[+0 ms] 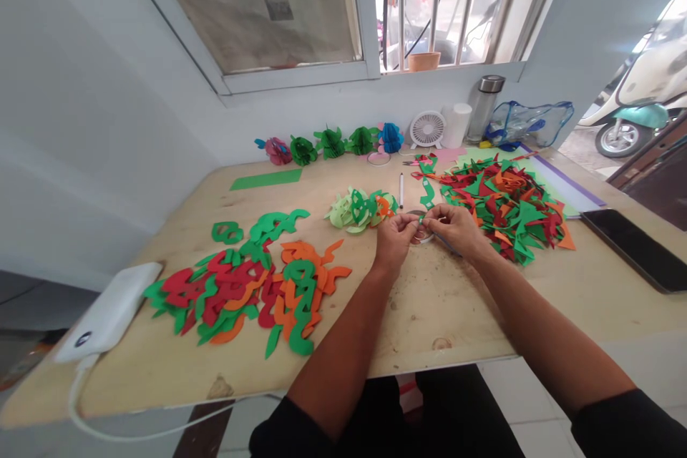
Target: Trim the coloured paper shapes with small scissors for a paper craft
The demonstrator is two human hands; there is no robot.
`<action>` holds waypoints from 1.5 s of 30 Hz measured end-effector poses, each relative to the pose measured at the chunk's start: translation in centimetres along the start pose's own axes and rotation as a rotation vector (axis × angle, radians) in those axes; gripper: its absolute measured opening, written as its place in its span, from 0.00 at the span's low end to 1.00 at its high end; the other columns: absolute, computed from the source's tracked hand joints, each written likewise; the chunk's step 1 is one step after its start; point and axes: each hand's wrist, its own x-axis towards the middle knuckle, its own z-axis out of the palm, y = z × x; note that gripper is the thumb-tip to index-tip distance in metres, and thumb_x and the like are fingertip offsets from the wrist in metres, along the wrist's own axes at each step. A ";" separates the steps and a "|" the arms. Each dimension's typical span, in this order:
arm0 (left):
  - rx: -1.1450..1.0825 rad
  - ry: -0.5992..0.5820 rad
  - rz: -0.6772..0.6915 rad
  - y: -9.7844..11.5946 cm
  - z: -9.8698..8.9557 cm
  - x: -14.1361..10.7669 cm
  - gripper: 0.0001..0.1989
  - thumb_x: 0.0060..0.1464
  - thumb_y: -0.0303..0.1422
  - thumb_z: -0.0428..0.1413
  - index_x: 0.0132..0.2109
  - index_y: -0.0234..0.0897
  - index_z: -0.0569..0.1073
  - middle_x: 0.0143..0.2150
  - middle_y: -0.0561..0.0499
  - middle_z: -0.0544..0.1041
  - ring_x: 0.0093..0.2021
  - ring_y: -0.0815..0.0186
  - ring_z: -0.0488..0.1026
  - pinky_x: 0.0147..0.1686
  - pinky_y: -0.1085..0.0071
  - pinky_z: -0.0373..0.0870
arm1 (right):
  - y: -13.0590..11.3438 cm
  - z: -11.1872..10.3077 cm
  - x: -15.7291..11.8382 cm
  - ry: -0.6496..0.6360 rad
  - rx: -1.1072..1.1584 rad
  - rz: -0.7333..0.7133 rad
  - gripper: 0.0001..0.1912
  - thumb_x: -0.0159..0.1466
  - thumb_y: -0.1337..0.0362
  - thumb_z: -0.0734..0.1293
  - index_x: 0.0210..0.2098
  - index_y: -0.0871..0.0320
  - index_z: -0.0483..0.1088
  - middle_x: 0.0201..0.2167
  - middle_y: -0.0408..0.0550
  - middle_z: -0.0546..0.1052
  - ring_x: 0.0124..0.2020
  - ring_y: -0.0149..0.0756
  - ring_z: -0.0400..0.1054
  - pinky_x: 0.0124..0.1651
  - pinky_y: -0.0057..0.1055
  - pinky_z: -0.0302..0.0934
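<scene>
My left hand [394, 237] and my right hand [455, 226] meet fingertip to fingertip low over the table. Both are closed in a pinch on a small green paper piece [421, 221], mostly covered by the fingers. Just under them lies a clear roll of tape [424, 237], partly hidden. A curved green paper cutout [427, 193] with small pale squares on it lies beyond the fingertips. Left of it is a white marker pen [401, 191]. Near my left hand sits a pile of light green, green and orange cutouts [357, 209].
Right of my hands is a heap of paper scraps [515, 200], beside a black phone [638, 247]. Red, green and orange cutouts [225, 290] spread at left, near a white power bank [110, 311] with a cable. Folded paper figures [330, 142], a small fan [428, 129] and a bottle [486, 109] line the wall.
</scene>
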 end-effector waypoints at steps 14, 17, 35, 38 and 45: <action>0.046 -0.002 -0.009 0.5 0.1 -0.2 0.01 0.42 0.25 0.57 0.27 0.32 0.72 0.19 0.53 0.73 0.20 0.72 0.70 0.21 0.76 0.66 | 0.0 -0.1 0.0 0.004 -0.092 -0.021 0.07 0.51 0.61 0.66 0.24 0.59 0.70 0.21 0.43 0.73 0.22 0.30 0.64 0.26 0.26 0.57; 0.037 -0.002 -0.010 0.5 0.2 -0.2 0.01 0.43 0.24 0.56 0.27 0.32 0.72 0.20 0.53 0.74 0.20 0.72 0.69 0.21 0.77 0.66 | 0.0 -0.1 0.0 0.002 -0.089 -0.022 0.07 0.52 0.61 0.66 0.24 0.59 0.70 0.21 0.43 0.74 0.22 0.30 0.65 0.26 0.26 0.57; 0.027 0.007 -0.039 0.7 0.2 -0.3 0.01 0.42 0.25 0.58 0.27 0.31 0.74 0.19 0.53 0.74 0.20 0.71 0.70 0.23 0.76 0.68 | -0.3 -0.1 -0.1 0.011 -0.087 -0.025 0.07 0.52 0.62 0.65 0.24 0.60 0.70 0.20 0.42 0.73 0.22 0.29 0.64 0.25 0.26 0.56; 0.029 0.012 -0.009 0.4 0.2 -0.3 0.01 0.42 0.26 0.58 0.27 0.31 0.74 0.19 0.53 0.74 0.20 0.72 0.70 0.23 0.76 0.67 | -0.5 0.0 -0.2 0.012 -0.085 -0.029 0.07 0.51 0.62 0.65 0.23 0.60 0.69 0.20 0.42 0.73 0.22 0.29 0.63 0.25 0.26 0.56; 0.044 0.020 0.036 -0.1 0.1 -0.2 0.02 0.41 0.26 0.58 0.26 0.31 0.74 0.19 0.54 0.74 0.19 0.73 0.69 0.22 0.77 0.67 | -0.6 0.2 -0.3 0.021 -0.131 -0.031 0.07 0.51 0.62 0.65 0.23 0.59 0.70 0.20 0.43 0.73 0.21 0.29 0.63 0.25 0.26 0.55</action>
